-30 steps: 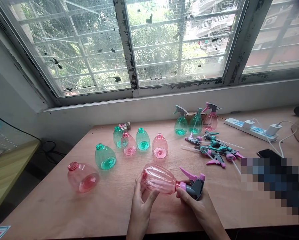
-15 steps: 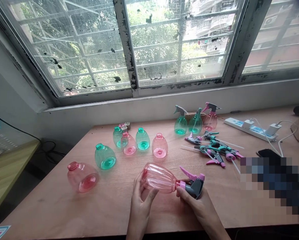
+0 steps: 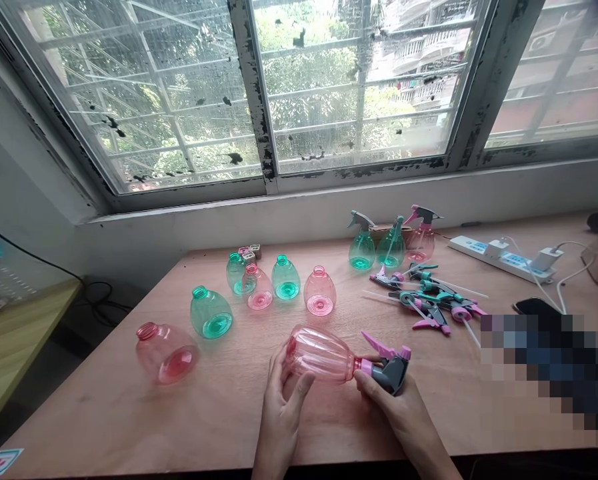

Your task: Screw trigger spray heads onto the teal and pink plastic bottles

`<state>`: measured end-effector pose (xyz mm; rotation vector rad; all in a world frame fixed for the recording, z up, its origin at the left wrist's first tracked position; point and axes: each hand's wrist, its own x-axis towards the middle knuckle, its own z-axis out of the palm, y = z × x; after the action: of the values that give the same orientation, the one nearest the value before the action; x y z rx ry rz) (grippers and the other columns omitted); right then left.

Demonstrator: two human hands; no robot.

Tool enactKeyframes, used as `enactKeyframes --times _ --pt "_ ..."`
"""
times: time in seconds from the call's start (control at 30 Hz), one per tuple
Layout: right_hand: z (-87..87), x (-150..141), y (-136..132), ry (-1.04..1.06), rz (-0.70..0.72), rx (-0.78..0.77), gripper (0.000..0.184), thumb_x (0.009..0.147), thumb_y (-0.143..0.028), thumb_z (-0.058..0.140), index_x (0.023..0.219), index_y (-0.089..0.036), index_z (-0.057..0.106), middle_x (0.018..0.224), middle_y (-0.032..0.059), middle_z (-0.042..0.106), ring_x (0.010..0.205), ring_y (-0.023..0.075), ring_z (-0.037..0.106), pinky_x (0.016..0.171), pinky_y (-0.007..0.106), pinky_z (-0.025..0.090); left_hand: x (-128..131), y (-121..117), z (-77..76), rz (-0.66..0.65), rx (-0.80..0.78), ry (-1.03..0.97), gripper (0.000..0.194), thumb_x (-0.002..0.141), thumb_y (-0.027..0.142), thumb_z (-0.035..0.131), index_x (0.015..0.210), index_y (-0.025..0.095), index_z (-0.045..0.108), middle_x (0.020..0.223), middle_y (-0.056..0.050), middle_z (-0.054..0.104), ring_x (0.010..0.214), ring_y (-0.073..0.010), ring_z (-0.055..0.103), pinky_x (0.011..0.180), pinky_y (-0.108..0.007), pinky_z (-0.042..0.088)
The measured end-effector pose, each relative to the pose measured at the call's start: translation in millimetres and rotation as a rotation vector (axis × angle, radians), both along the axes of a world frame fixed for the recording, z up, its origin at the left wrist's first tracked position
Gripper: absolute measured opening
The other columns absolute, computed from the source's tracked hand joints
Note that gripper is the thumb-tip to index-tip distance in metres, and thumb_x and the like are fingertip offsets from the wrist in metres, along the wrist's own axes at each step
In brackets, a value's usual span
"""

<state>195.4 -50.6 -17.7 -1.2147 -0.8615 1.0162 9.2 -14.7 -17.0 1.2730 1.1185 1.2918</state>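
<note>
My left hand point(image 3: 285, 403) is closed round the base end of the pink bottle point(image 3: 320, 353), and my right hand point(image 3: 399, 410) grips the neck end at its spray head point(image 3: 389, 375). The bottle lies sideways between both palms (neck pointing right), over the near edge of the desk point(image 3: 219, 420). Beyond it, six open bottles point(image 3: 285, 280) spread from the left edge towards the far edge; loose spray heads point(image 3: 426, 303) lie right of them, before three capped sprayers point(image 3: 362, 252) near the far edge

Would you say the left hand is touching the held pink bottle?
Touching: the head view shows the left hand cupping the pink bottle by its base.
</note>
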Motion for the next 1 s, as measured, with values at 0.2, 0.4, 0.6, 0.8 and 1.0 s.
enactKeyframes --times 0.2,0.4,0.6,0.8,1.0 --pt "-5.7 5 1 0.065 0.043 0.005 0.034 0.079 -0.049 0.075 0.086 -0.017 0.064 0.060 -0.0019 0.062 0.053 0.0150 0.053 0.054 0.028 0.041 5 -3 0.0 0.033 0.095 0.090 0.073 0.072 0.037 0.084 0.138 0.029 0.052 0.147 -0.007 0.052 0.138 -0.0320 0.047 0.118 -0.046 0.033" --pt "-2.0 -5 -3 0.012 0.040 0.005 0.043 0.068 -0.048 0.083 0.096 -0.018 0.071 0.054 -0.0047 0.060 0.047 0.0150 0.052 0.049 0.028 0.040 6 -4 2.6 0.068 0.020 -0.041 0.072 0.077 0.048 0.077 0.139 0.025 0.049 0.144 -0.011 0.055 0.140 -0.0337 0.044 0.117 -0.048 0.034" --pt "2.4 0 0 0.080 0.052 -0.006 0.039 0.075 -0.054 0.076 0.082 -0.017 0.066 0.059 -0.0002 0.065 0.042 0.0124 0.049 0.044 0.026 0.036 5 -3 -0.2 0.066 0.110 0.143 0.073 0.073 0.037 0.083 0.138 0.030 0.050 0.153 -0.007 0.041 0.141 -0.0329 0.040 0.120 -0.048 0.030" --pt "0.0 -3 -1 0.069 0.028 0.005 0.041 0.068 -0.052 0.083 0.086 -0.017 0.068 0.056 -0.0021 0.063 0.042 0.0115 0.049 0.043 0.025 0.035 7 -4 -1.0 0.055 0.088 0.055 0.084 0.070 0.049 0.082 0.142 0.027 0.045 0.146 -0.010 0.051 0.136 -0.0347 0.047 0.117 -0.048 0.035" --pt "0.6 0 -2 0.056 0.023 0.011 0.039 0.074 -0.053 0.079 0.083 -0.016 0.068 0.051 -0.0045 0.056 0.040 0.0099 0.044 0.042 0.024 0.032 8 -4 -2.3 0.075 0.066 0.042 0.073 0.075 0.047 0.078 0.139 0.026 0.049 0.151 -0.010 0.045 0.136 -0.0340 0.047 0.115 -0.046 0.037"
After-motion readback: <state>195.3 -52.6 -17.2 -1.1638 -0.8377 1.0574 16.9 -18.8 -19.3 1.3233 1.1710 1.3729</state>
